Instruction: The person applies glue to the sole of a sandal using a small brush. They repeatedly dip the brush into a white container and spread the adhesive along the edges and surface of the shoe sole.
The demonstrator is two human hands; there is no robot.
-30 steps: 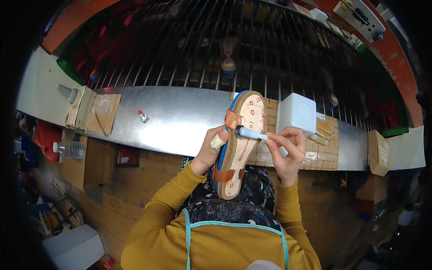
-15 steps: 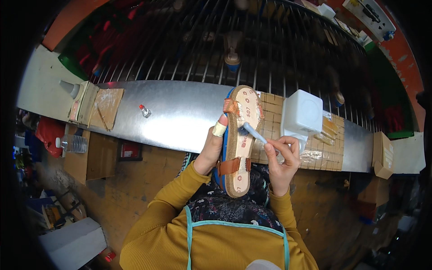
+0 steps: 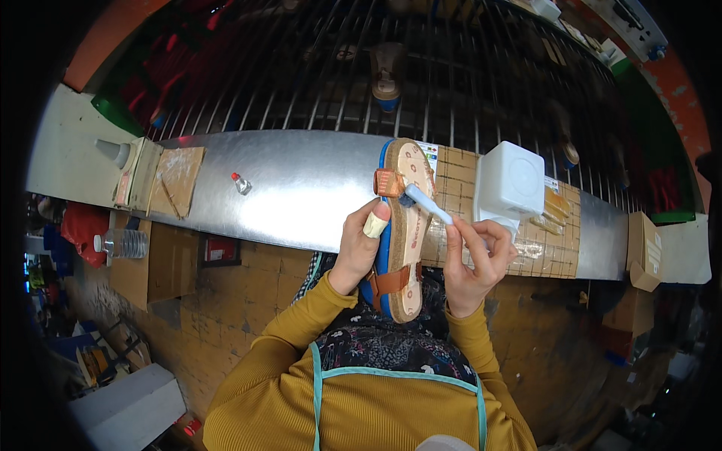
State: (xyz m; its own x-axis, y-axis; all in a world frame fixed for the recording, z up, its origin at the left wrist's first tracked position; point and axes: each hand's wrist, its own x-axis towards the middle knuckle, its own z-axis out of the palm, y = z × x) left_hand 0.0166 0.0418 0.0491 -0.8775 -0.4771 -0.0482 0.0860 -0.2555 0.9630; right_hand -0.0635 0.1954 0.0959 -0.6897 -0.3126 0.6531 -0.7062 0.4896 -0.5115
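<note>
Hands (image 3: 359,249) — sandal (image 3: 401,237) between them

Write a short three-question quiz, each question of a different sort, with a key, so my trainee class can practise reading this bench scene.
1. Multiple choice: what does the right hand hold?
a) scissors
b) a brush
c) a hammer

2. True or false: the red-capped bottle is on the metal bench, to the left of the sandal.

3. Fill in the gap: on the left hand, a pale wrapping goes around the ____.

Key: 1. b; 2. true; 3. thumb.
</note>
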